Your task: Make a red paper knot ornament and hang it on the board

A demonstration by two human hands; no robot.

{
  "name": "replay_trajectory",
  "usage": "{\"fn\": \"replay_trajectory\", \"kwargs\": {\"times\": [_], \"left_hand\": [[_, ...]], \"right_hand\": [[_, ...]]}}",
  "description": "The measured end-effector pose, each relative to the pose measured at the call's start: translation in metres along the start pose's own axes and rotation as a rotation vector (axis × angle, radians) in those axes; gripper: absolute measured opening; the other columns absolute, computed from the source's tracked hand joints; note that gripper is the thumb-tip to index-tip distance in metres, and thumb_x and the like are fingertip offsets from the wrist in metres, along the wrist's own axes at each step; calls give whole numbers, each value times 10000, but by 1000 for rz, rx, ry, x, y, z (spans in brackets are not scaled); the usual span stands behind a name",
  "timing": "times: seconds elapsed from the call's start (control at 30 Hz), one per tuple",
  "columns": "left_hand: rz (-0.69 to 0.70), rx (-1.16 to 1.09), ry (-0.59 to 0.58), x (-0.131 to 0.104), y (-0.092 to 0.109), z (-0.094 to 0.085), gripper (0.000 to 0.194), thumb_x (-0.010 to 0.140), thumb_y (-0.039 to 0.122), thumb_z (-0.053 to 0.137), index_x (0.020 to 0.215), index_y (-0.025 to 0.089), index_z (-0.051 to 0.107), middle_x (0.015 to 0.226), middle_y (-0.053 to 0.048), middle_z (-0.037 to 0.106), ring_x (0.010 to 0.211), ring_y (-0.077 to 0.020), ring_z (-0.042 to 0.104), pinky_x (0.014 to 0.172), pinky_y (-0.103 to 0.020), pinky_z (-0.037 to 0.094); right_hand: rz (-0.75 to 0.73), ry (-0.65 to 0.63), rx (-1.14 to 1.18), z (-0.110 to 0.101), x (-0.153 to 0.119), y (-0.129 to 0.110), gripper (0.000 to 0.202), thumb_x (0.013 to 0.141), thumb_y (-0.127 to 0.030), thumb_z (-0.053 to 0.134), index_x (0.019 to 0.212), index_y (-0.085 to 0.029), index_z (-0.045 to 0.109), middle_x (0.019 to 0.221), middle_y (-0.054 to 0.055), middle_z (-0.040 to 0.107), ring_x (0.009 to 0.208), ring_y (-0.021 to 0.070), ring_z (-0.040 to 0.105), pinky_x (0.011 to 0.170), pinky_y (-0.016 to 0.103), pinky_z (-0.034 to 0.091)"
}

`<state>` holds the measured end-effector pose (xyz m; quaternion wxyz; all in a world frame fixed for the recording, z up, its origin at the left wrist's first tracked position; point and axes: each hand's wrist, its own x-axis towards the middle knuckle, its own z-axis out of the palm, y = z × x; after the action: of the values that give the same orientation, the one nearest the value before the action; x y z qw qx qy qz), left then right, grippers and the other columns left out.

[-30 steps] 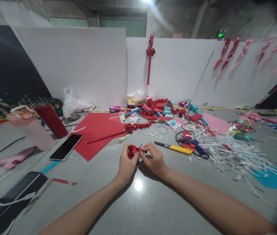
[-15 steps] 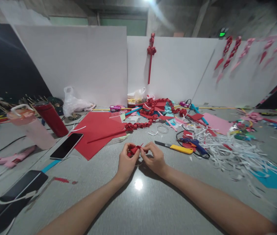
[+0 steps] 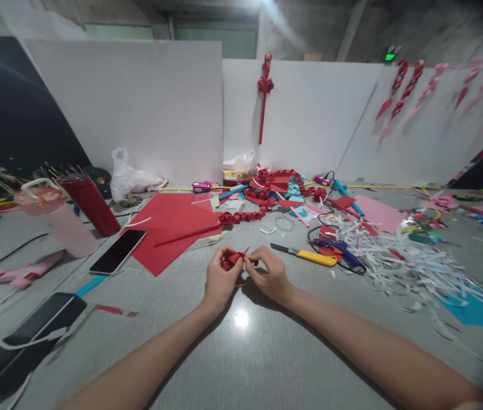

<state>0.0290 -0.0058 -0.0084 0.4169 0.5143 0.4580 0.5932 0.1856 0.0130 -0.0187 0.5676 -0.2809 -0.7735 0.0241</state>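
Pinched between both hands is a small folded piece of red paper [image 3: 235, 259], with a thin pointed tip sticking up from it. My left hand [image 3: 221, 278] closes thumb and fingers on its left side. At the right end, my right hand [image 3: 270, 274] grips it between thumb and index finger. The fingertips nearly meet, and much of the piece is hidden behind them. Just beyond the right hand lies a yellow utility knife [image 3: 316, 258]. Past the left hand, a red paper sheet [image 3: 160, 228] lies flat, with a red braided paper chain [image 3: 244, 217] reaching its right edge.
On the left are a phone [image 3: 117, 251], a red flask [image 3: 91, 205], a pink bottle [image 3: 62, 222], a pink glue gun [image 3: 28, 270] and a black device [image 3: 23, 341]. To the right, a blue glue gun [image 3: 344, 253] adjoins white paper strips [image 3: 387, 267]. White panels [image 3: 139, 108] stand behind.
The view has shifted slightly. Both hands stay nearly in place on the red paper, whose folded part has turned a little between the fingertips.
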Motion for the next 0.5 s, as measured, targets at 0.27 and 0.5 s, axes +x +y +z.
{"fn": "replay_trajectory", "kwargs": {"times": [0.27, 0.5], "left_hand": [[39, 77, 26, -1, -2, 0, 138, 852, 254, 703, 935, 207, 604, 848, 7, 662, 792, -154, 631, 738, -262, 498], [43, 58, 13, -1, -3, -1, 157, 855, 262, 707, 960, 205, 604, 874, 0, 657, 809, -158, 625, 757, -270, 490]], "right_hand": [[-40, -47, 54, -2, -2, 1, 106, 977, -123, 664, 989, -228, 666, 848, 46, 686, 787, 194, 659, 712, 354, 571], [-58, -51, 47, -5, -1, 0, 144, 956, -108, 673, 1030, -229, 649, 884, 49, 679, 827, 203, 649, 739, 361, 561]]}}
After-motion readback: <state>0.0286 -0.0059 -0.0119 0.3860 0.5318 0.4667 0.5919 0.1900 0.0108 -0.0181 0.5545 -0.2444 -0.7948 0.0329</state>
